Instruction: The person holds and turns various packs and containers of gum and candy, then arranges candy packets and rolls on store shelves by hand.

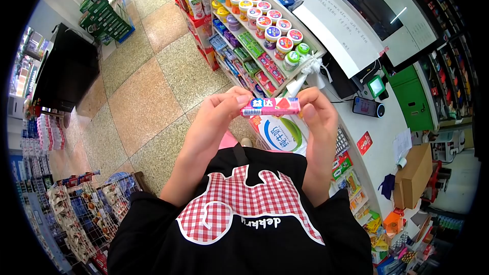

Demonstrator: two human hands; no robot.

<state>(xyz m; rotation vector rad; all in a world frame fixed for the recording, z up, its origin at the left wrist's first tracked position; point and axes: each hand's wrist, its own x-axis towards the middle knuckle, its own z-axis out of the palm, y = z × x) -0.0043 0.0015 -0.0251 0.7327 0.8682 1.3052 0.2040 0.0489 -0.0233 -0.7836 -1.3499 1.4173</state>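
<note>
A small pink packet (270, 106) with a blue badge and a watermelon picture is held level in front of my chest. My left hand (220, 113) pinches its left end between thumb and fingers. At the packet's right end, the thumb and fingers of my right hand (318, 117) close on it. Below the packet shows a white milk carton box (283, 133) with a blue and green logo. Beyond my hands stands a display rack (311, 46) with round tubs on top and small packets on its lower shelves.
On the right, a white counter (379, 173) bears a phone (368, 107), a red card (364, 143) and a cardboard box (412, 175). Green cartons (104, 15) are stacked at the back left. A wire rack (97, 209) of goods stands at the lower left.
</note>
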